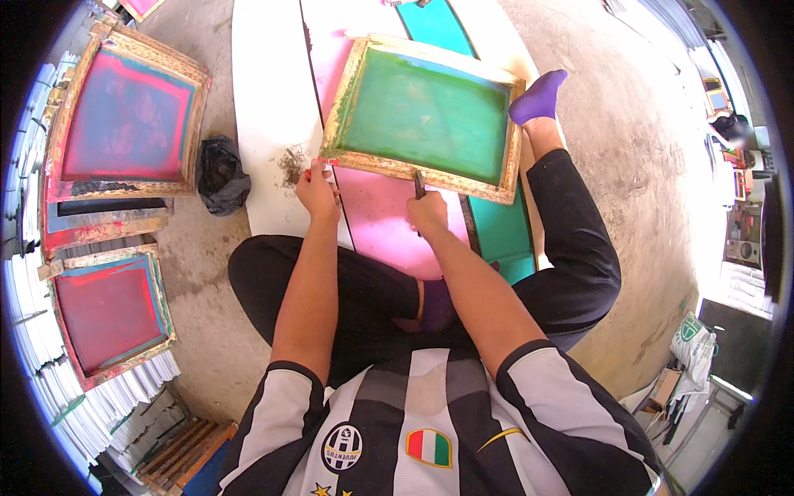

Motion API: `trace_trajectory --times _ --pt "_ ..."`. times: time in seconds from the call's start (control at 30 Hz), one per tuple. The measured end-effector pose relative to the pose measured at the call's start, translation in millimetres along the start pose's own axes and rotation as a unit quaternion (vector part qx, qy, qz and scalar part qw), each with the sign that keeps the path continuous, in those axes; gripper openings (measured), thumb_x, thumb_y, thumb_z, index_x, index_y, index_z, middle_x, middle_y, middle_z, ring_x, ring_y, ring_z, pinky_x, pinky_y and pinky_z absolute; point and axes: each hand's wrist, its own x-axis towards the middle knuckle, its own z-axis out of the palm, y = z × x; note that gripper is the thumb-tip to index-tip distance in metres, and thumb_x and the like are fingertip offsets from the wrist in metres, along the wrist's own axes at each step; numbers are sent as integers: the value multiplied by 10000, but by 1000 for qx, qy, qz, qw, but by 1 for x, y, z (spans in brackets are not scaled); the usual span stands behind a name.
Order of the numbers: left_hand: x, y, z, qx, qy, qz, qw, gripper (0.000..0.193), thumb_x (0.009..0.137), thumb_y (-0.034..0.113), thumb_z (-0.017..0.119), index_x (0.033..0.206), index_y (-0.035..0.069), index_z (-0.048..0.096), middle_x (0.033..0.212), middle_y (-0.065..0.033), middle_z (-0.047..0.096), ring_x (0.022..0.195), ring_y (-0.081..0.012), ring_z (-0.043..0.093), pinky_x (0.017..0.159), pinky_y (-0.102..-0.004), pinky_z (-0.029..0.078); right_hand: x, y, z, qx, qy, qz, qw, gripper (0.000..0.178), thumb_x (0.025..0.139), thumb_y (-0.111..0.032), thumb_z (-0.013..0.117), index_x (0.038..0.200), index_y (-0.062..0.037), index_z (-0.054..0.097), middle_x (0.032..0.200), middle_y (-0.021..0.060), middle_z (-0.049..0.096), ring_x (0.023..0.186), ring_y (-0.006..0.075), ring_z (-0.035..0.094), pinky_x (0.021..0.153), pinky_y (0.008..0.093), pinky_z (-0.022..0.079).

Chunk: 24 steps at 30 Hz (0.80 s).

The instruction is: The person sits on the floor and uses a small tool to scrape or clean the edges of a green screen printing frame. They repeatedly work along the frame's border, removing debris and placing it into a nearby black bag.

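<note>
Gripping a dark tool (420,187) at the frame (463,183), right fingers (413,210) curl; whether left fingers (316,176) pinch is unclear.

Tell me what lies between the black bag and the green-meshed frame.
In the head view, a small heap of dark scraps lies between the black bag and the green-meshed frame, on the white surface.
</note>
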Motion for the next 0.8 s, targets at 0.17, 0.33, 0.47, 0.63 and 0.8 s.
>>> trace_trajectory --times 0.17,0.33,0.47,0.63,0.8 --pt "-8 0 -7 71 -68 -31 995 293 948 342 627 925 50 613 806 -51 614 436 -91 447 356 -257 313 -19 -8 -12 19 -56 -17 998 236 780 -196 583 820 9 692 752 225 697 742 332 718 735 446 561" --pt "-35 0 -4 185 -290 -71 936 294 925 371 674 916 81 623 710 -10 570 446 -82 435 357 -250 296 -42 -13 2 -11 -94 -97 991 245 768 -221 575 840 -24 704 801 249 689 809 402 694 777 474 545" --pt "-48 12 -9 142 -344 -118 921 301 920 382 688 920 87 625 677 21 515 467 -76 431 382 -246 298 -56 -32 3 8 -138 -153 978 219 798 -181 582 760 20 659 604 125 654 501 199 658 471 337 539" --pt "-36 12 -19 105 -342 -141 923 251 925 338 687 941 102 603 634 37 460 484 -85 439 416 -267 315 -59 -43 4 46 -213 -131 967 196 788 -153 619 777 36 667 642 126 664 535 197 669 503 331 548" --pt "-32 18 -22 71 -320 -166 930 200 909 270 693 950 107 586 599 33 456 472 -87 428 411 -275 316 -47 -42 10 92 -298 -140 940 217 816 -153 623 892 46 662 680 123 666 558 199 665 522 338 543"
